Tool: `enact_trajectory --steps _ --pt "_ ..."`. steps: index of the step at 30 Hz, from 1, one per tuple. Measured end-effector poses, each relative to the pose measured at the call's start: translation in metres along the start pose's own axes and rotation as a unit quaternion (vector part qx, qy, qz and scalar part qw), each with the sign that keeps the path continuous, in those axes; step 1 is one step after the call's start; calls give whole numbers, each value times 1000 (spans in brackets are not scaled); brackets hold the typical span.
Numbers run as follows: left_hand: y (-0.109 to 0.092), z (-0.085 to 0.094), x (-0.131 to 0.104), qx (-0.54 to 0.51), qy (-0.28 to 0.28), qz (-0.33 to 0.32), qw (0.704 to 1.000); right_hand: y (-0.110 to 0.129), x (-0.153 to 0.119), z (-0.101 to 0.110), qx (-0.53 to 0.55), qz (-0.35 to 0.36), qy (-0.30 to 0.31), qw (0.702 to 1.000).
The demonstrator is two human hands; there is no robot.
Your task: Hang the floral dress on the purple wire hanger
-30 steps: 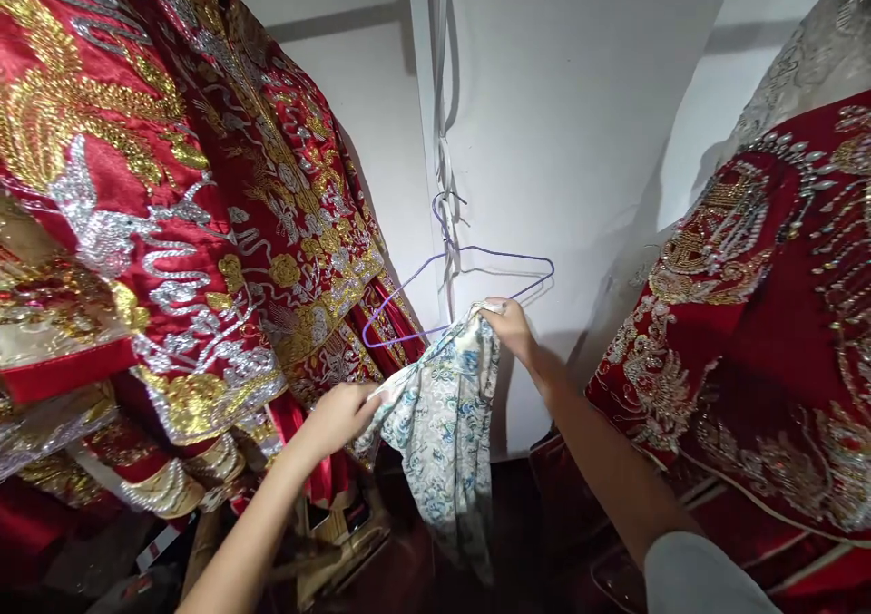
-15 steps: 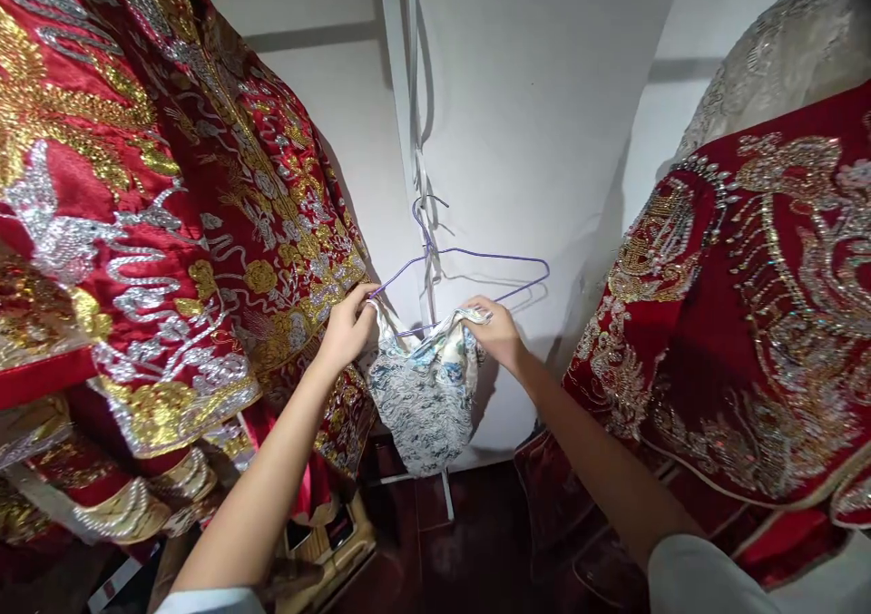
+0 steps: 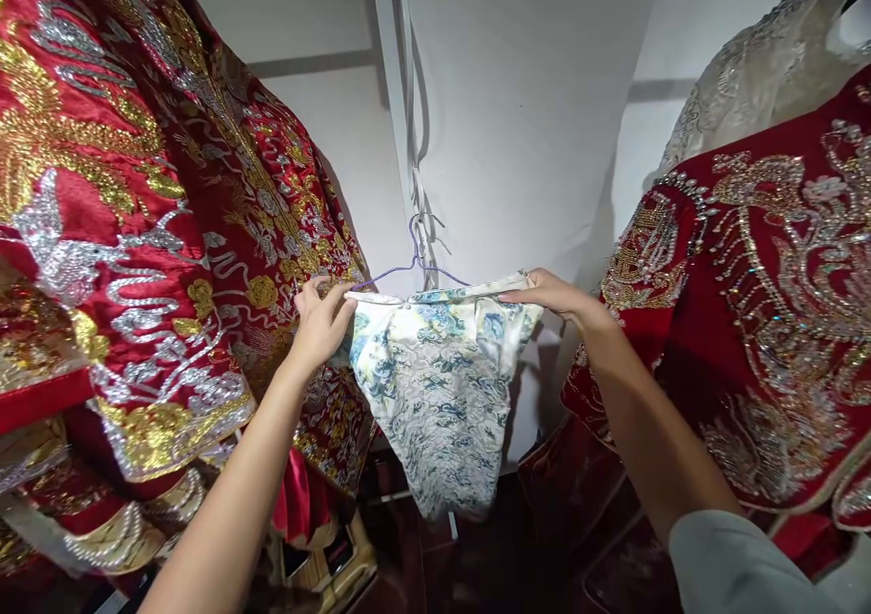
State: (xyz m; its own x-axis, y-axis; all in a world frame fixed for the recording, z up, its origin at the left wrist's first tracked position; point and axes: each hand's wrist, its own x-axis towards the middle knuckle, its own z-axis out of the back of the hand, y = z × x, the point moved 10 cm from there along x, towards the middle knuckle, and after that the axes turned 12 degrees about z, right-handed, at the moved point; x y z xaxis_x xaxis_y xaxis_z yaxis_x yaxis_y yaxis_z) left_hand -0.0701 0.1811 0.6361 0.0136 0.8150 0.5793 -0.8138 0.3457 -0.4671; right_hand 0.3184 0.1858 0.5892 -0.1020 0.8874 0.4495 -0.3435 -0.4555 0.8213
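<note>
A white garment with blue floral print and a gathered, crinkled body (image 3: pixel 442 405) hangs in front of me, its top edge stretched wide. My left hand (image 3: pixel 319 322) pinches its upper left corner, close to the left end of a purple wire hanger (image 3: pixel 391 274). At the upper right corner, my right hand (image 3: pixel 558 295) grips the cloth between thumb and fingers. The hanger's hook is up at a white upright pole, and its shoulders run down behind the garment's top edge. Its right end is hidden by the cloth.
To the left hangs a red jacket (image 3: pixel 272 224) with gold and silver embroidery. A red beaded garment (image 3: pixel 768 324) hangs at the right, before a pale lace one (image 3: pixel 741 88). Behind stands the white pole (image 3: pixel 401 97) against a white wall. Pearl-strapped shoes (image 3: pixel 115 541) sit low left.
Both hands have moved apart, stretching the garment's top edge wider and straighter. The hanger's right end, visible before, is now covered by the cloth.
</note>
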Motion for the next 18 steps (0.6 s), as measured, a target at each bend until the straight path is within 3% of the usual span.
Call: enact_trajectory --steps 3,5,9,11,15,18 --pt "8 -24 9 -37 64 63 995 -9 -13 -35 185 -82 44 978" --pt "0 -42 10 -59 89 56 993 -14 -22 -67 274 -117 36 954" --pt "-11 -56 17 -43 41 27 998 -19 -37 -130 348 -138 79 924" --pt "-5 -62 24 -46 47 45 997 -17 -41 -139 366 -121 90 919" --pt "8 -75 40 -55 84 83 991 -17 -48 -126 368 -98 67 922" --pt "10 -92 54 -48 120 96 987 -14 -52 -128 383 -94 66 917"
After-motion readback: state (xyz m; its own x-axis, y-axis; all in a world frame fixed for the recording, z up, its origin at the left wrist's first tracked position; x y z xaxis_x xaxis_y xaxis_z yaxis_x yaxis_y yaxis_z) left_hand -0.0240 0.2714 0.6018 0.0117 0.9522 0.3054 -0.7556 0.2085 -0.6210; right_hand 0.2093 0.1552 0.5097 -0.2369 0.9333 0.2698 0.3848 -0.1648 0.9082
